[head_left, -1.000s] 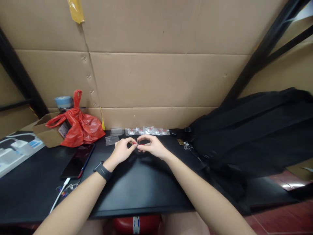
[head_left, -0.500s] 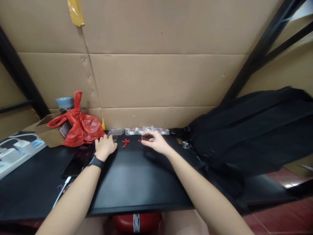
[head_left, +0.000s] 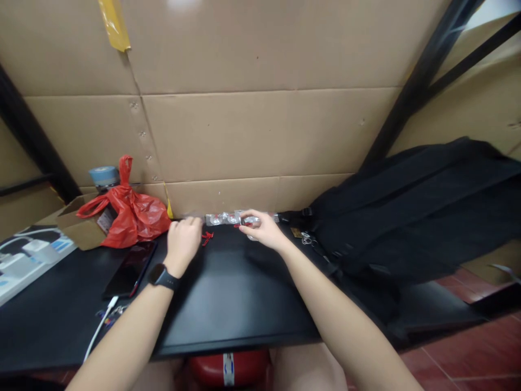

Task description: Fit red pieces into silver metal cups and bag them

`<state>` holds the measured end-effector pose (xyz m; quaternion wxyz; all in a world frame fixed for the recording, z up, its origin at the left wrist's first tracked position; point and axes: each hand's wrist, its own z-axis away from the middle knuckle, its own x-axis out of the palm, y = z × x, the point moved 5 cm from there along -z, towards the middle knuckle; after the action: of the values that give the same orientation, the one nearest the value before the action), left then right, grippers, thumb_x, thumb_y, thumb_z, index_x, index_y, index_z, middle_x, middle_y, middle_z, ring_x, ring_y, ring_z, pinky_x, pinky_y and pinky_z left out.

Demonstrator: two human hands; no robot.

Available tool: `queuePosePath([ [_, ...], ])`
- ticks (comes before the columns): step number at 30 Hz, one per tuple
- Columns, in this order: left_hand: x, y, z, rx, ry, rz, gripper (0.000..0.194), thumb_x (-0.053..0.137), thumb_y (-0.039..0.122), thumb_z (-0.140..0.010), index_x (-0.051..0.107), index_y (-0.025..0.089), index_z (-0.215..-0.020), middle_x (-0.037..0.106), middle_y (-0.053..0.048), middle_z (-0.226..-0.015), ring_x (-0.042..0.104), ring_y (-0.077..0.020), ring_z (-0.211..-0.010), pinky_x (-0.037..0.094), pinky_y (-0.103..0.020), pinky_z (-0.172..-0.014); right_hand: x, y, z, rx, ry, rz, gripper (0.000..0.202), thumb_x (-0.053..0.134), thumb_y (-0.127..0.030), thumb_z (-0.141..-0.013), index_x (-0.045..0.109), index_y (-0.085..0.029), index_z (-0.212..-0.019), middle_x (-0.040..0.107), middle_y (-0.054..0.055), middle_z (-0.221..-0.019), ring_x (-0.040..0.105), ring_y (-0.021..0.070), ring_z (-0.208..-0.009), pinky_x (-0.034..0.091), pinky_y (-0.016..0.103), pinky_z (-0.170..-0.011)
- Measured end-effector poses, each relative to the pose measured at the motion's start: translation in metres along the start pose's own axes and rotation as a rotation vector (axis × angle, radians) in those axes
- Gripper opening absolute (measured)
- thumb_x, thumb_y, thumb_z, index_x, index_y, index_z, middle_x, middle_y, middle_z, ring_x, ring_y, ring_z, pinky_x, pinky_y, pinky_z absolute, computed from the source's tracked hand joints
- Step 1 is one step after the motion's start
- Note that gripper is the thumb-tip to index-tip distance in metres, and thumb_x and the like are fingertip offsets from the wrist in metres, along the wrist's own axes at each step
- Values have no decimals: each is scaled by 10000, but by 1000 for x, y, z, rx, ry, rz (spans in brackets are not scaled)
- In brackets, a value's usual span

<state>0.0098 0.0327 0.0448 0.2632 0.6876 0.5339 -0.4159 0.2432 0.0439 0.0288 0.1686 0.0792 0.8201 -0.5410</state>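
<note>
My right hand pinches a small shiny item with a red cord between thumb and fingers; its exact kind is too small to make out. Farther left, my left hand, with a dark watch on its wrist, has its fingers curled near the back of the table. Faint clear plastic shows around those fingertips, but whether they grip it is hidden. Between the hands lie several loose red cords. Behind them runs a row of small clear packets with silvery and red contents, partly covered by my right hand.
A tied red plastic bag leans by a small cardboard box at the left. Nearer are a phone, a white cable and a power strip. A black backpack fills the right, with metal rings beside it.
My left hand has moved slightly right and its fingers have curled in from lying flat. My right hand has shifted a little right with the small item. The view has tilted slightly.
</note>
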Motion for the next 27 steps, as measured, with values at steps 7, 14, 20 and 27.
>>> queuePosePath([
  [7, 12, 85, 26, 513, -228, 318, 157, 477, 178, -954, 628, 210, -981, 707, -51, -1024, 621, -207, -967, 369, -335, -799, -10, -5, 0, -209, -42, 351, 254, 660, -204, -738, 637, -198, -992, 637, 57, -1017, 602, 178, -819, 490, 318, -768],
  [14, 23, 82, 40, 532, -303, 408, 450, 451, 475, -988, 455, 284, -1396, 587, -92, -1258, 573, -249, -1113, 382, -400, -940, -12, -9, 9, -138, -268, 558, 494, 693, -158, -714, 614, -196, -1200, 675, 41, -1001, 602, 154, -754, 460, 276, -749],
  [20, 27, 84, 40, 533, -334, 382, 425, 392, 523, -995, 522, 382, -1374, 529, -91, -1309, 461, -303, -1250, 380, -463, -983, -9, -12, 20, 23, -399, 751, 495, 742, -219, -660, 644, -238, -1145, 695, 17, -934, 621, 162, -735, 430, 237, -667],
  [27, 29, 84, 42, 525, -405, 376, 437, 399, 522, -992, 483, 422, -1409, 454, -90, -1471, 430, -328, -1303, 359, -512, -1008, 2, -4, 21, 99, -419, 836, 522, 771, -233, -652, 636, -240, -1156, 698, 34, -864, 634, 199, -755, 432, 254, -677],
])
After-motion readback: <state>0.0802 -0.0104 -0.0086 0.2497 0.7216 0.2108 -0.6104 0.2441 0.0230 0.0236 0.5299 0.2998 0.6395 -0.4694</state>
